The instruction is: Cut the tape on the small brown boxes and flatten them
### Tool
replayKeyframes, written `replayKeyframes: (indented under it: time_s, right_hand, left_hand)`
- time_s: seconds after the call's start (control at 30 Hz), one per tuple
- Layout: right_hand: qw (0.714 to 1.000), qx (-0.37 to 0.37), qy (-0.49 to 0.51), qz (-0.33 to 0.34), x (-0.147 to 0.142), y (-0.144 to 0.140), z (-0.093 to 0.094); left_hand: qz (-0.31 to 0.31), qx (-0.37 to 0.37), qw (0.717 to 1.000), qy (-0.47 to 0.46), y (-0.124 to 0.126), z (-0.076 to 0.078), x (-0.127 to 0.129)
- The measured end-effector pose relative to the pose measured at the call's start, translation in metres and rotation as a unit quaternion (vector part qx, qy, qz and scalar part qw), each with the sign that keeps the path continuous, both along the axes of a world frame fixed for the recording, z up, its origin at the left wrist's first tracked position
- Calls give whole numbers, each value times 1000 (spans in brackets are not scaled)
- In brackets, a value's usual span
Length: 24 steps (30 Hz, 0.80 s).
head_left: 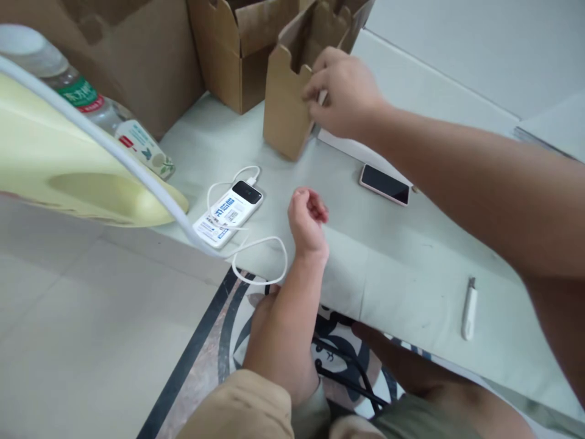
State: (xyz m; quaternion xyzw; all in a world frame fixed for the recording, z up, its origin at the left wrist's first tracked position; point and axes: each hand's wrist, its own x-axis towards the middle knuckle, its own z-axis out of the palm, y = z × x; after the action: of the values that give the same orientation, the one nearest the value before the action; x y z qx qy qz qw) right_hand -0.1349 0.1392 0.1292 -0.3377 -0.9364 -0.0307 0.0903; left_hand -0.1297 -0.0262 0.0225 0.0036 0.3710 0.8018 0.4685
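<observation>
My right hand (345, 91) reaches to an upright brown cardboard box (287, 107) with an open, notched top. Its fingers are bent together at the box's near right edge and look closed on it, slightly blurred. My left hand (308, 222) rests at the front part of the table with its fingers curled in, and nothing shows in it. To its left lies a white power bank (228, 213) with a white cable (260, 282) plugged into its end. A phone (384, 184) lies dark screen up below my right forearm.
Another open cardboard box (223, 58) stands behind, beside a large carton (137, 55). A plastic bottle (86, 94) and a pale yellow object (91, 164) are at the left. A white cutter (469, 310) lies on the pale tabletop (411, 262) at right.
</observation>
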Motion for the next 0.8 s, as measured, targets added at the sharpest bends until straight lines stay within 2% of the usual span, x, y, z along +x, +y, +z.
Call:
replayKeyframes:
  time_s: [0.07, 0.17, 0.23, 0.27, 0.33, 0.43, 0.5, 0.57, 0.7, 0.73, 0.8]
  right_hand:
    - [999, 26, 37, 19, 47, -10, -9]
    - [987, 50, 144, 52, 130, -41, -25]
    - [972, 80, 216, 44, 187, -76, -36]
    - [962, 101, 253, 39, 214, -96, -41]
    - [942, 136, 305, 17, 263, -137, -55]
    - [907, 197, 370, -38, 321, -184, -81]
    - [888, 213, 400, -76, 347, -201, -101]
    - [885, 206, 402, -110, 365, -208, -116]
    - [912, 156, 354, -140, 381, -208, -130]
    - [910, 153, 356, -144, 382, -207, -132]
    - [886, 176, 397, -162, 383, -205, -137]
  left_hand:
    - [94, -31, 987, 129, -1, -4, 5]
    - [234, -58, 930, 279, -3, -10, 7]
    - [274, -44, 898, 341, -3, -12, 6]
    - [275, -24, 889, 366, -3, -13, 5]
    - [227, 52, 881, 411, -2, -14, 6]
    - [49, 181, 873, 450, 2, -14, 18]
    - [-49, 230, 862, 448, 5, -15, 32]
    - [-91, 252, 862, 430, 9, -17, 50]
    - [-150, 258, 879, 372, 16, -23, 83]
    - [-153, 257, 882, 364, 18, -24, 90]
    - [-144, 250, 883, 369, 20, -27, 101]
